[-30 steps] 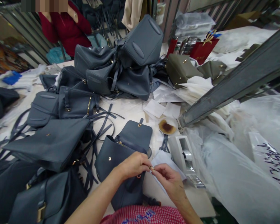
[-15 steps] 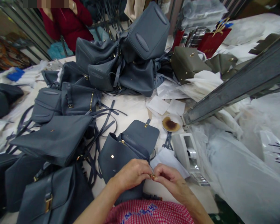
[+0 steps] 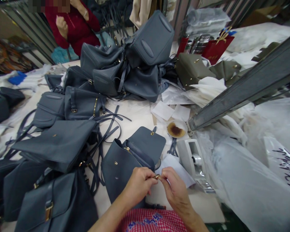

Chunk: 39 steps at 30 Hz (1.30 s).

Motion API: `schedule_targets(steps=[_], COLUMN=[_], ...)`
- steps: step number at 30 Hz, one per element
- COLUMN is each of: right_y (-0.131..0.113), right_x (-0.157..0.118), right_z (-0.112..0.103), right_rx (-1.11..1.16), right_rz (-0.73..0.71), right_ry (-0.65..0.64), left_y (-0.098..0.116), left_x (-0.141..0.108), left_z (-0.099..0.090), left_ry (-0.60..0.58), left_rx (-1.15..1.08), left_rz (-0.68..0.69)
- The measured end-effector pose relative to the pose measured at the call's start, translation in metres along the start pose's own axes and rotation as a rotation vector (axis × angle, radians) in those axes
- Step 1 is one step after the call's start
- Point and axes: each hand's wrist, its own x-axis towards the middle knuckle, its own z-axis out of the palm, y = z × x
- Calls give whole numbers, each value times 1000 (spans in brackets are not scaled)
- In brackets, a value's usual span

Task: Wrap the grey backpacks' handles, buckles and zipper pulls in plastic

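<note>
A small brass fitting sits pinched between the fingertips of the left hand and those of the right hand. Both hands are closed in around it, the fingers curled and gripping, and the metal shows only as a bright sliver between them. Just below the hands lies a slate-blue leather bag with a pebbled grain, its flap folded back and a brass zip running along its opening. Narrow leather straps trail across the white work table beside it. More bags of the same leather lie in a heap towards the far edge, and an olive bag sits to its right. Near the right hand are a loose sheet of white paper, a white tape dispenser and a small round dish with brown residue. Glossy plastic sheeting bunches along the right edge under a grey metal beam, and a co-worker's red sleeve shows beyond the far edge.
</note>
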Motion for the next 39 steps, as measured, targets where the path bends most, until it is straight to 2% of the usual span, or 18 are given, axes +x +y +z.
schedule_targets(steps=[5,10,17,22,24,26,30,32,34,38,39], right_y=[0,-6,-8,-14,-11,-6,-2,-4,-4,6,10], right_x=[1,1,3,0,-6,-14,-26,-26,-24,-27,-29], right_z=[4,9,16,16,12,7,-3,-6,-7,-8,-8], right_rx=[-115,-202,-247,-163,-99,5,164,169,117,71,81], right_rz=[-90,-178,-168,-152,-118,5,383,480,473,290,309], right_ry=[67,97,114,80,66,-12,-321,-420,-420,-327,-320], left_y=[-2,-5,-5,-6,-7,-9,-11,-10,-10,-10,-10], left_x=[1,3,-2,3,7,9,9,7,4,-2,-4], left_z=[3,12,16,14,12,9,6,4,2,-2,-3], left_ry=[-68,80,195,193,164,146,125,116,103,53,34], left_rx=[-145,-195,-168,-241,-305,-362,-435,-467,-498,-526,-521], left_rz=[-85,-98,-47,-45,-80,-106,-123,-120,-116,-93,-84])
